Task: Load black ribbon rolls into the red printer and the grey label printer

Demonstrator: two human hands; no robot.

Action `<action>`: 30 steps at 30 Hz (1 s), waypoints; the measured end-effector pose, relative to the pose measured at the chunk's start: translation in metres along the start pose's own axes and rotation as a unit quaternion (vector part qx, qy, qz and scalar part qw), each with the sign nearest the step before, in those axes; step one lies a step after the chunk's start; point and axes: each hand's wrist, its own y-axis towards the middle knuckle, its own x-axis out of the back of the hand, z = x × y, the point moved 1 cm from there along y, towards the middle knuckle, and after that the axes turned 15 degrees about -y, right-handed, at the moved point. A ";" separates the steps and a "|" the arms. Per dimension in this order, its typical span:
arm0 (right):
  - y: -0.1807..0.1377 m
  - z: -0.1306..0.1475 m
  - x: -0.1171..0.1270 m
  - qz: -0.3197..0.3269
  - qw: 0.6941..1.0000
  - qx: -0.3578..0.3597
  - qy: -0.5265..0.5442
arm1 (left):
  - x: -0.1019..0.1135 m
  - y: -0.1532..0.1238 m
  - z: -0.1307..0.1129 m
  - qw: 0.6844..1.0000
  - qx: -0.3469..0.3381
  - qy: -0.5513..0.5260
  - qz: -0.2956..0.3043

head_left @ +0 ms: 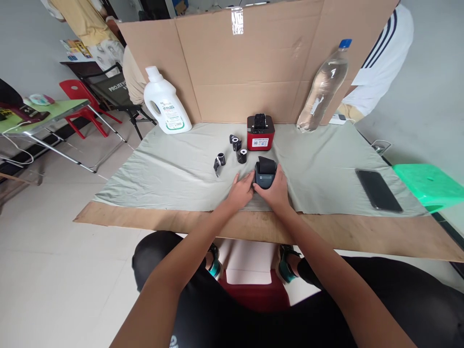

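R hand (277,190) grips dk device (266,180) from R; L hand (241,193) at L edge.

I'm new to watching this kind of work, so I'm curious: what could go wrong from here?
The right hand grips a small, dark, box-shaped plastic device, with the left hand beside it; a loose grip might let it slip. The small black cylindrical rolls, some trailing loose strips, lie just beyond, so a brush might set them rolling. The wrinkled grey-green cloth might bunch if dragged.
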 end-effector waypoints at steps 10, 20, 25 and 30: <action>0.001 0.001 0.003 0.004 1.000 -0.005 0.001 | -0.001 -0.003 -0.009 0.999 -0.017 0.036 -0.002; 0.001 -0.001 0.002 -0.008 1.000 -0.001 0.005 | -0.005 -0.004 -0.009 0.998 -0.032 0.050 -0.025; 0.003 -0.002 0.003 -0.005 1.000 0.000 0.010 | -0.006 -0.004 -0.009 0.998 -0.033 0.050 -0.028; 0.005 -0.003 0.003 0.003 1.000 0.001 0.016 | -0.004 -0.003 -0.008 0.999 -0.026 0.031 -0.016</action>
